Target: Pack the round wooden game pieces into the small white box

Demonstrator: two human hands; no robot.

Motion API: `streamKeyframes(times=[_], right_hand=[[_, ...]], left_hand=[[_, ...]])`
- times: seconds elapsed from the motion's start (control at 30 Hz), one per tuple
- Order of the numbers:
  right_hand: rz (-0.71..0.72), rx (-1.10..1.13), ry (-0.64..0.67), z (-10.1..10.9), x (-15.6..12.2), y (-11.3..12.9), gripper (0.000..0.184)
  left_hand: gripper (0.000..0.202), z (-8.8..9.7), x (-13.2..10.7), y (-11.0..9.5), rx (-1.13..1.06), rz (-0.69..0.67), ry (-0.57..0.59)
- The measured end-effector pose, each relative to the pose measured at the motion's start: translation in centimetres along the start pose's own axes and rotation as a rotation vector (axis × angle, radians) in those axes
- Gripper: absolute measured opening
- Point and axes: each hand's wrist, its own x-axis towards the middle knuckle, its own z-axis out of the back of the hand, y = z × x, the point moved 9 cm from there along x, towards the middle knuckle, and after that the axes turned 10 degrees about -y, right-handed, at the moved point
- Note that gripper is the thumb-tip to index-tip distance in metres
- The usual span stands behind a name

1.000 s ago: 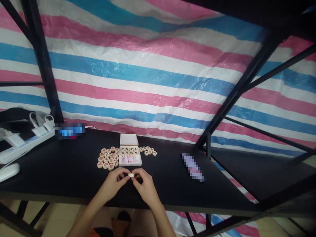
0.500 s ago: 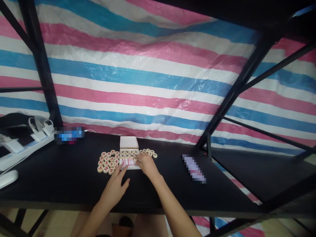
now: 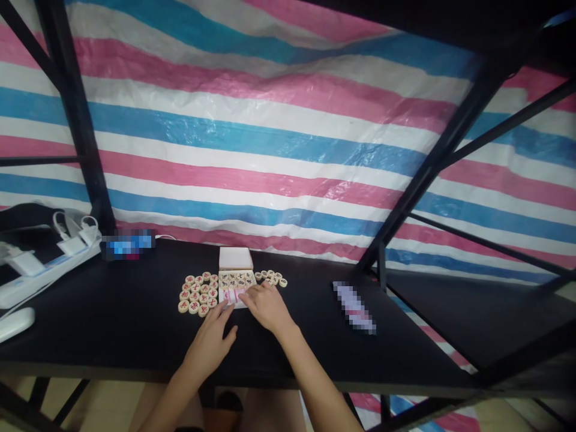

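Note:
A small white box (image 3: 236, 258) stands with its lid folded back on the black table. Two rows of xiangqi pieces (image 3: 233, 281) with dark characters lie in its far part, over a pink and white lining (image 3: 231, 296). My left hand (image 3: 209, 336) rests at the box's front left corner, fingers spread and holding nothing. My right hand (image 3: 269, 307) is over the box's right edge, thumb apart from the fingers and nothing visible in its grasp. Its fingertips are near loose dark-marked pieces (image 3: 272, 277). Red-marked pieces (image 3: 197, 294) sit grouped left of the box.
A power strip (image 3: 54, 264) with white plugs and cables lies at the left, with a white rounded object (image 3: 17, 324) in front. Two blurred-out items, a blue one (image 3: 129, 245) and a pale one (image 3: 354, 307), lie on the table (image 3: 135, 336). Black metal posts (image 3: 405, 186) and striped sheeting stand behind.
My right hand has drawn back from the rows in the box, slightly right and toward me, uncovering the right end of the near row. My left hand stays almost still.

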Motion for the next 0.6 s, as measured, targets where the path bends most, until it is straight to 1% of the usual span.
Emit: streamKeyframes(times=[0.07,0.13,0.17,0.23,0.27,0.3,0.37,0.47,0.53,0.6], right_hand=[[0.007,0.004,-0.03,0.5,-0.1,-0.1,0.036],[-0.029,-0.005,-0.085,1.2,-0.3,-1.5,0.032],[-0.076,-0.026,-0.116,1.6,-0.4,-2.8,0.03],[-0.228,-0.111,-0.17,2.3,-1.1,-6.6,0.029],[-0.295,-0.164,-0.161,2.4,-1.6,-8.4,0.03],[-0.332,-0.198,-0.129,2.1,-2.1,-10.0,0.031],[-0.35,-0.208,-0.09,1.6,-2.9,-12.0,0.03],[-0.363,-0.203,-0.068,1.0,-4.0,-13.1,0.022],[-0.385,-0.202,-0.072,1.1,-4.6,-12.9,0.017],[-0.402,-0.201,-0.069,1.5,-5.1,-11.8,0.013]], left_hand=[[0.044,-0.1,0.0,0.1,0.002,-0.003,0.002],[0.044,-0.1,0.0,0.2,0.001,0.005,0.005],[0.044,-0.1,0.0,0.2,0.0,0.011,0.008],[0.044,0.1,-0.1,0.2,-0.01,0.027,0.009],[0.044,0.2,-0.1,0.3,-0.019,0.039,0.006],[0.044,0.3,-0.1,0.3,-0.032,0.055,0.003],[0.043,0.6,-0.2,0.4,-0.068,0.098,-0.009],[0.036,1.2,-0.3,0.2,-0.142,0.109,-0.036],[0.03,1.5,-0.3,-0.4,-0.195,0.073,-0.037],[0.025,1.6,-0.4,-0.8,-0.242,0.049,-0.01]])
